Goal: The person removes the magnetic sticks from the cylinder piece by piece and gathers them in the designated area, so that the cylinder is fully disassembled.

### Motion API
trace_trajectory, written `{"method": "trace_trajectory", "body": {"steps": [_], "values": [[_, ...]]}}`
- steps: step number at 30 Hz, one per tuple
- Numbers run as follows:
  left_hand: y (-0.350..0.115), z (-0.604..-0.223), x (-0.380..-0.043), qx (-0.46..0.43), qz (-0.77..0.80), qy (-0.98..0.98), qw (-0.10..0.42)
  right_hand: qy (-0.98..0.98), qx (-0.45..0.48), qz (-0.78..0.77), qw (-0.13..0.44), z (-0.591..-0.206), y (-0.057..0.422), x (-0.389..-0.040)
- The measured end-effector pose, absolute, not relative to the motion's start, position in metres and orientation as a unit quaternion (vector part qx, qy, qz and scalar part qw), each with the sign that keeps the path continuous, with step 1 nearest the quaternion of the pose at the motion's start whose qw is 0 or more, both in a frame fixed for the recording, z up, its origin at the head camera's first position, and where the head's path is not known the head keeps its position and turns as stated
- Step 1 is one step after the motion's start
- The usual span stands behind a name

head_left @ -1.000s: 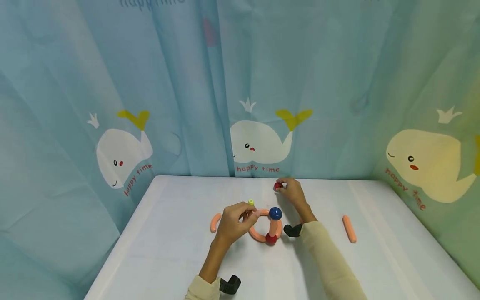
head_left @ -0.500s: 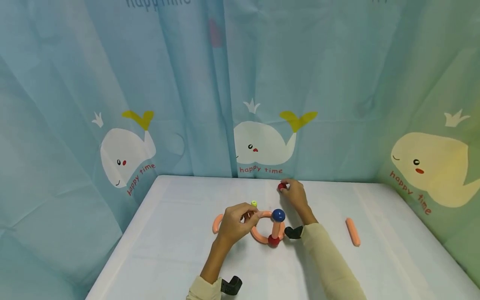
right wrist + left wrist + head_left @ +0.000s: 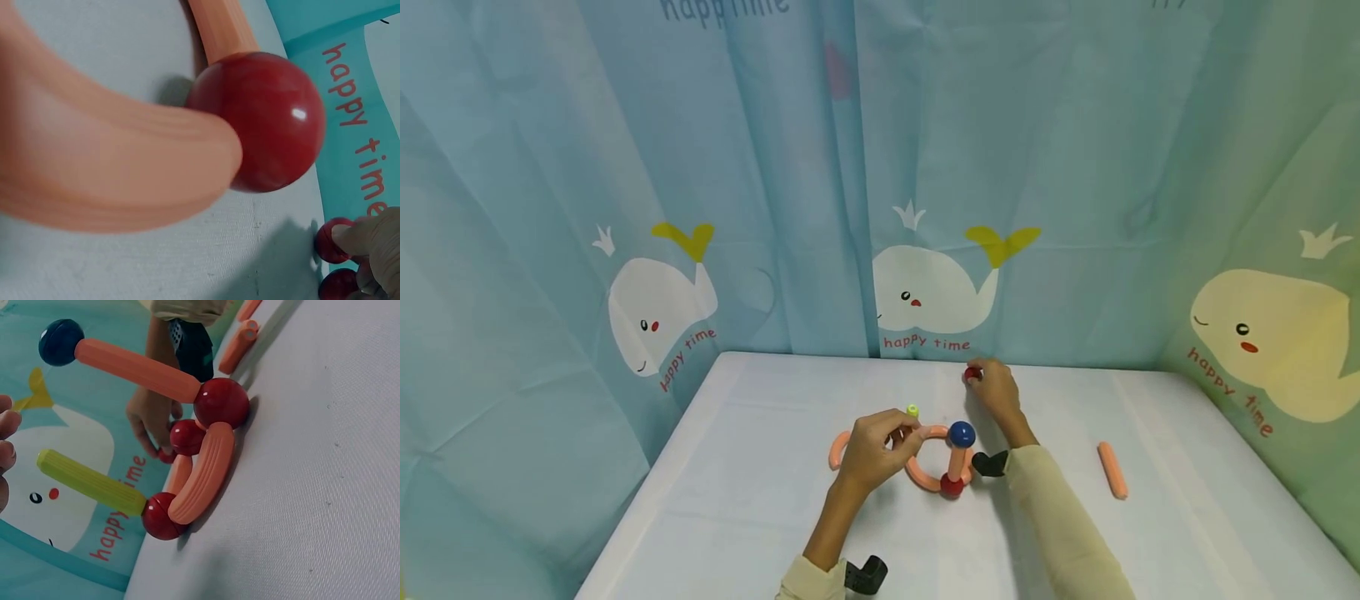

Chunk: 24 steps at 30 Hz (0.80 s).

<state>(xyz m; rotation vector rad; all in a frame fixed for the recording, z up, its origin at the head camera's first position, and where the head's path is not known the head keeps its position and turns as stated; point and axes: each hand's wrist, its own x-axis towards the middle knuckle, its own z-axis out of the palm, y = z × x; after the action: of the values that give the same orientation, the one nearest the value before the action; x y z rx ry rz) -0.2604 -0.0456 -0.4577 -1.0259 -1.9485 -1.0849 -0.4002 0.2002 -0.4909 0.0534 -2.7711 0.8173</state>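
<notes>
At the table's back my right hand [image 3: 1000,393] pinches a red ball [image 3: 972,375]. A second red ball [image 3: 338,284] shows right by those fingertips in the right wrist view. Nearer me lies a ring of curved orange magnetic rods [image 3: 922,478] joined by red balls. From it rise a straight orange rod [image 3: 137,370] topped by a blue ball [image 3: 962,434] and a yellow-green rod [image 3: 90,481] with a bare end. My left hand [image 3: 877,450] hovers at the ring's left side, fingers loosely bent, holding nothing; it covers part of the ring in the head view.
A loose curved orange rod [image 3: 837,451] lies left of the ring, partly behind the left hand. Off to the right lies a straight orange rod [image 3: 1112,470]. Behind the white table [image 3: 760,500] hangs a blue curtain [image 3: 790,275] with printed whales.
The head view has shifted slightly, so everything sits a little further right and lower. Both hands keep nearly the same places, the right one still on the red ball.
</notes>
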Motion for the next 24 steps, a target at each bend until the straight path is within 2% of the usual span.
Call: {"method": "trace_trajectory", "body": {"steps": [24], "values": [[-0.047, -0.4599, -0.2642, -0.403, -0.415, -0.743, 0.338, -0.947, 0.005, 0.301, 0.109, -0.4902, 0.2026, -0.4008]]}}
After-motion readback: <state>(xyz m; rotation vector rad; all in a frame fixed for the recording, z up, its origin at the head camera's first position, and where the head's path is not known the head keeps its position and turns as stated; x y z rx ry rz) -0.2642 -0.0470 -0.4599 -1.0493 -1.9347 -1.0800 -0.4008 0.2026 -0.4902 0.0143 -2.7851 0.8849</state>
